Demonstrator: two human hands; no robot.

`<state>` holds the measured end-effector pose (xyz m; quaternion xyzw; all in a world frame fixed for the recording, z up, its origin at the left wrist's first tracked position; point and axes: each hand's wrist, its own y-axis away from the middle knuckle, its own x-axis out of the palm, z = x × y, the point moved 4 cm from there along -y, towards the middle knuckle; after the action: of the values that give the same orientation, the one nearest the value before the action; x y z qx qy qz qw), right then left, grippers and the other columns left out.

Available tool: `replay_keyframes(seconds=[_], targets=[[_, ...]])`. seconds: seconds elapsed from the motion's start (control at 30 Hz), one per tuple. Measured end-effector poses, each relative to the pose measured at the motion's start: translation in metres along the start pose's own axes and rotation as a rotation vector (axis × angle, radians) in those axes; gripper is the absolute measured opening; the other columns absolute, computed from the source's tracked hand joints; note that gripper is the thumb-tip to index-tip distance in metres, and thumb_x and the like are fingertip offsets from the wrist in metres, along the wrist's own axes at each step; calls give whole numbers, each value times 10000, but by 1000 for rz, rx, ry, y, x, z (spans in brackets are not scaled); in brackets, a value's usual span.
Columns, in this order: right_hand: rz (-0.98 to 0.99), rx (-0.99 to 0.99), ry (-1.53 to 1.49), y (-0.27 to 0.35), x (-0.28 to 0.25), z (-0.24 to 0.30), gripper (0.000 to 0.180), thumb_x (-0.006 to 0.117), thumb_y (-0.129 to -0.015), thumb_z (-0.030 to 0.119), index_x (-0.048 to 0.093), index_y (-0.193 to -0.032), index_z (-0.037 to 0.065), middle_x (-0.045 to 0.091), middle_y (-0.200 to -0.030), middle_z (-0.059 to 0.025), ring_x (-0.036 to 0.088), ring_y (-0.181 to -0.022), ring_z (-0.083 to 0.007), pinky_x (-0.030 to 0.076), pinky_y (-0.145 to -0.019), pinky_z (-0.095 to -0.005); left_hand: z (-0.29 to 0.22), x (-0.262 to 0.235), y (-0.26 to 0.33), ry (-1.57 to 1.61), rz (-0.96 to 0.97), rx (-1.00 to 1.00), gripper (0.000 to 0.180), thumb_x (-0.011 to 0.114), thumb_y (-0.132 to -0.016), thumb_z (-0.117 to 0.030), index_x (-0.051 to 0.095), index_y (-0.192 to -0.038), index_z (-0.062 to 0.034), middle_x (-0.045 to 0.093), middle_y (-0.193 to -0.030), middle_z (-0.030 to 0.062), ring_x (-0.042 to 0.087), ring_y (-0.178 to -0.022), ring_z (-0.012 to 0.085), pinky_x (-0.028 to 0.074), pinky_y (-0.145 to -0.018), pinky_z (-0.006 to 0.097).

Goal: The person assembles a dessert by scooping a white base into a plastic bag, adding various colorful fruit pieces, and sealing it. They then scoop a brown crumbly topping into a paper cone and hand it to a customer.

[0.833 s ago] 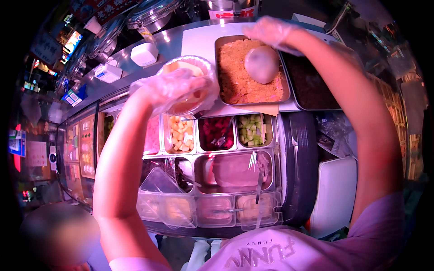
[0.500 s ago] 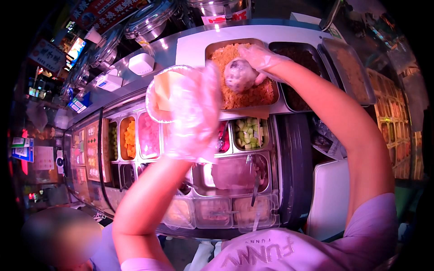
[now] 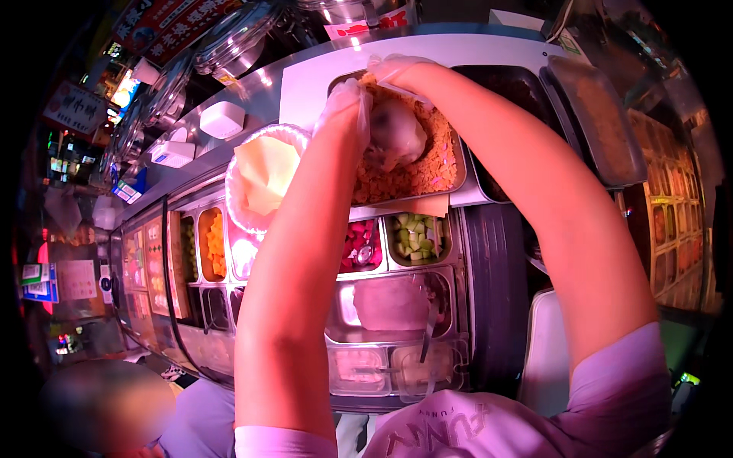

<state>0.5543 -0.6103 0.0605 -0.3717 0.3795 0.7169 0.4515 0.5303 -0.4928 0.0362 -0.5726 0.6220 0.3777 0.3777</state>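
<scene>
A pale round lump with dark specks (image 3: 395, 136), like a filled dough or rice ball, rests in a metal tray (image 3: 461, 172) of orange-brown crumbs (image 3: 427, 172). My left hand (image 3: 342, 105), in a clear plastic glove, is at the tray's far left corner, beside the lump. Its fingers are mostly hidden by the wrist. My gloved right hand (image 3: 395, 72) reaches over the tray's far side, just beyond the lump, its fingertips down at the crumbs and not clearly visible. Left of my left forearm sits a round white bowl (image 3: 238, 206) lined with yellowish paper (image 3: 267, 164).
Right of the crumbs stand a dark-filled tray (image 3: 500, 84) and a lidded container (image 3: 599, 122). Nearer are pans of green cubes (image 3: 416, 237), pink-red pieces (image 3: 359, 243), yellow cubes (image 3: 214, 248) and a purple mass (image 3: 389, 301). A person (image 3: 114, 404) is at lower left.
My left hand has moved from above the pans and bowl to the crumb tray. My right hand has let go of the speckled lump and shifted to the tray's far side.
</scene>
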Motion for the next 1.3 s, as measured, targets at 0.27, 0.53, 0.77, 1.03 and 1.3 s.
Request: replay_keyframes(seconds=[0.27, 0.53, 0.77, 1.03, 1.3], targets=[[-63, 33, -278, 26, -13, -8, 531, 510, -964, 394, 639, -1249, -35, 680, -1129, -210, 655, -960, -308, 485, -877, -428, -26, -15, 22, -552, 171, 538, 396, 761, -712, -72, 716, -1105, -100, 680, -1182, 154, 645, -1135, 316, 530, -959, 346], [110, -29, -140, 80, -5, 1, 452, 487, -1009, 349, 644, -1222, -17, 651, -1182, -187, 629, -1014, -279, 495, -915, -416, -14, -13, 48, 58, 206, 381, 277, 633, -887, -213, 699, -1120, -79, 698, -1083, 151, 664, -1046, 328, 543, -884, 359], [270, -29, -86, 100, 11, 0, 651, 455, -1009, 463, 364, -1489, 32, 382, -1541, -202, 402, -1400, -379, 466, -1011, -565, 44, 42, 86, 436, -163, -1, 320, 567, -965, -277, 665, -1136, -25, 706, -1079, 196, 678, -1042, 340, 528, -868, 409], [-151, 159, -663, 42, 67, -68, 661, 384, -1006, 545, 409, -1444, 50, 440, -1461, -188, 515, -1257, -347, 555, -822, -466, 4, 57, 57, 208, -26, -107, 262, 559, -959, -228, 717, -983, -21, 711, -1039, 198, 692, -1009, 358, 566, -849, 425], [-42, -114, 22, 61, 24, -52, 399, 502, -975, 267, 548, -1275, 8, 594, -1233, -190, 638, -1108, -341, 598, -841, -416, -28, -18, 102, -466, 5, 344, 240, 582, -877, -108, 715, -1048, -6, 697, -1008, 200, 697, -931, 353, 561, -778, 402]])
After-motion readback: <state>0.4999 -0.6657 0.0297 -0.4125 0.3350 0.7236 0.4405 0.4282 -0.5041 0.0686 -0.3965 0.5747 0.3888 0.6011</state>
